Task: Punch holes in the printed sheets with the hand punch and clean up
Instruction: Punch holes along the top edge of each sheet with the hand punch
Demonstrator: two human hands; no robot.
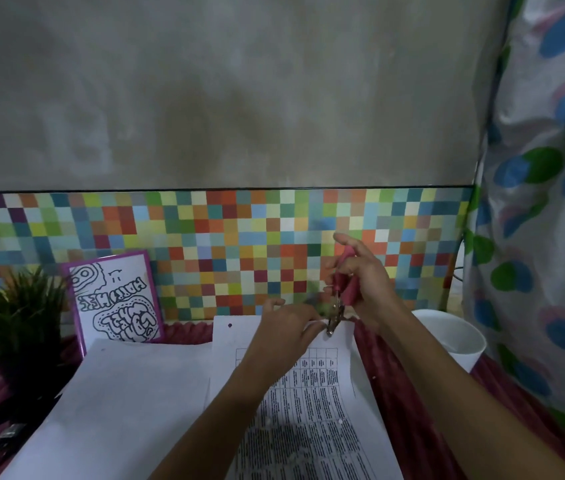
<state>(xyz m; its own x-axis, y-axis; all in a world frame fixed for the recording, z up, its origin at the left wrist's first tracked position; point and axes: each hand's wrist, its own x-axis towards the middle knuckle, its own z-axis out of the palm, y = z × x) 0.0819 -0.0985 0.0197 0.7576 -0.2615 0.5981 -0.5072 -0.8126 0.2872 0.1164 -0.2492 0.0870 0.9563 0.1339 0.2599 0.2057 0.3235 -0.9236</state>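
A printed sheet (312, 403) with a table of dark text lies in front of me on the dark red corrugated table cover (398, 393). One punched hole (230, 325) shows near its far left corner. My left hand (286, 332) pinches the sheet's far edge. My right hand (360, 278) grips the red handles of the hand punch (338, 301). The punch's metal jaw sits over the sheet's far right edge, right beside my left fingers. A second, blank-looking sheet (128, 403) lies to the left.
A purple-framed drawing (116, 299) leans against the colourful checkered wall strip at the back left, next to a green plant (7, 306). A white cup-like container (454, 336) stands at the right. A patterned curtain (544, 202) hangs along the right side. Small paper dots lie on the printed sheet.
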